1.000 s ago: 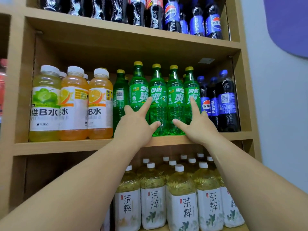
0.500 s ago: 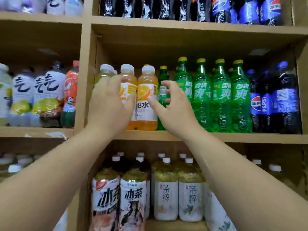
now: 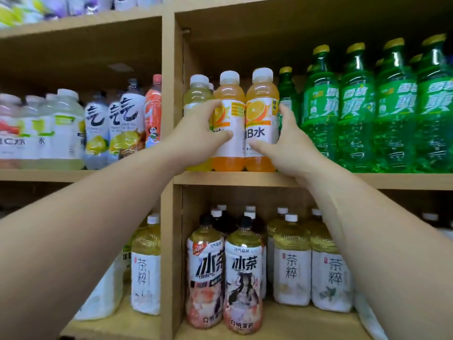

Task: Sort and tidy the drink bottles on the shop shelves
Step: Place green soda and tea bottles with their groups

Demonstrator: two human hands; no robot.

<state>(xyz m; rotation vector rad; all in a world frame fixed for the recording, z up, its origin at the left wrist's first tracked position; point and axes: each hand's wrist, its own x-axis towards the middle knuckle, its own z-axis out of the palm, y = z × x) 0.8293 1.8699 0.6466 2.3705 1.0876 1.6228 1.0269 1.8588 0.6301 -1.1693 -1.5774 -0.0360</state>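
Here, left hand (image 3: pixel 196 136), right hand (image 3: pixel 289 146) gripping bottles (image 3: pixel 261 114)

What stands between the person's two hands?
In the head view, the left orange bottle and right orange bottle, side by side; left hand and right hand each grip one.
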